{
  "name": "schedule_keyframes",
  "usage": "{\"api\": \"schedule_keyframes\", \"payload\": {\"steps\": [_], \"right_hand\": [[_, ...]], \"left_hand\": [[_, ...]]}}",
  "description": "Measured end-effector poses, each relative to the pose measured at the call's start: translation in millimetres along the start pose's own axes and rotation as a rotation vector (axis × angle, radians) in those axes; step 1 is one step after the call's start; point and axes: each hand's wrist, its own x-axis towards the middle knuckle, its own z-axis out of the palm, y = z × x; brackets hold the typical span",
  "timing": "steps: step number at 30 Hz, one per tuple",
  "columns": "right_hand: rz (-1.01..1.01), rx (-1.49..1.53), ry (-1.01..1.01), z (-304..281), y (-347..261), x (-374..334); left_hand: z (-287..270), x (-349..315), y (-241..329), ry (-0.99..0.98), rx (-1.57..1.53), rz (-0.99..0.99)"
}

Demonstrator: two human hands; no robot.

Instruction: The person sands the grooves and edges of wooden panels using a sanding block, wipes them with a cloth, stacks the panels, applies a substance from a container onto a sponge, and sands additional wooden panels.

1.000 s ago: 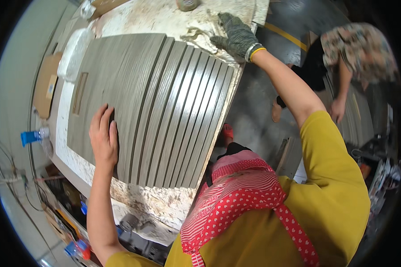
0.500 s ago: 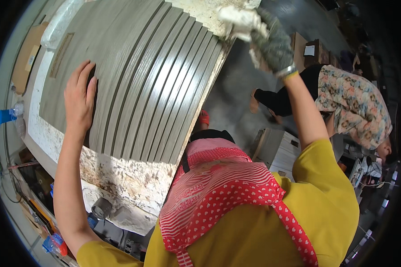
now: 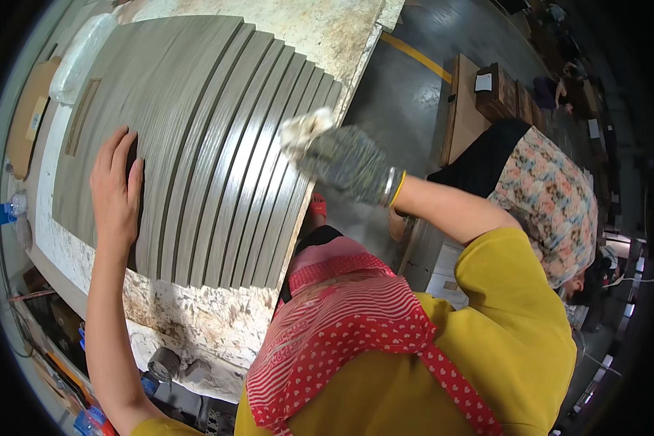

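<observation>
Grey wood-grain boards (image 3: 160,87) lie on the worktable in overlapping steps, their edges fanned toward my body and glossy in the middle. My left hand (image 3: 116,185) is bare and rests flat on the widest board, fingers stretched out and thumb apart. In a grey knit glove with a yellow cuff, my right hand (image 3: 349,163) is closed round a crumpled white rag (image 3: 307,127). The rag is over the narrow boards near the table's right edge; whether it touches them I cannot tell. A small brown strip (image 3: 83,116) lies on the far-left board.
The worktable (image 3: 189,312) has a paint-stained white top. A grey cup (image 3: 164,363) stands at its near edge, and a clear plastic-wrapped bundle (image 3: 83,58) at its far left. To the right, a person in a floral top (image 3: 548,196) bends down near brown boxes (image 3: 498,91).
My right hand has swung left and down with the rag, from beyond the table's right edge to over the boards. My left hand stays flat on the board as the view shifts slightly.
</observation>
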Motion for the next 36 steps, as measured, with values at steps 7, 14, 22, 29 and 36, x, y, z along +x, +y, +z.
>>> {"api": "schedule_keyframes", "payload": {"steps": [7,14,22,29,36], "right_hand": [[0.003,-0.271,0.022,-1.8,123.1,27.6],[0.521,0.143,-0.111,-9.9,227.5,45.3],[0.641,0.132,-0.248,2.0,204.9,63.2],[0.630,0.351,-0.014,5.5,169.2,55.2],[0.185,0.112,0.109,31.9,37.0,42.2]], "left_hand": [[-7.5,10.3,0.2,-0.049,0.020,-0.051],[-1.5,19.0,-10.7,-0.056,-0.041,-0.094],[-1.6,23.2,-13.6,-0.059,-0.027,-0.107],[6.7,23.3,-16.7,-0.064,-0.023,-0.121],[26.7,13.2,-34.5,-0.018,-0.062,-0.072]]}}
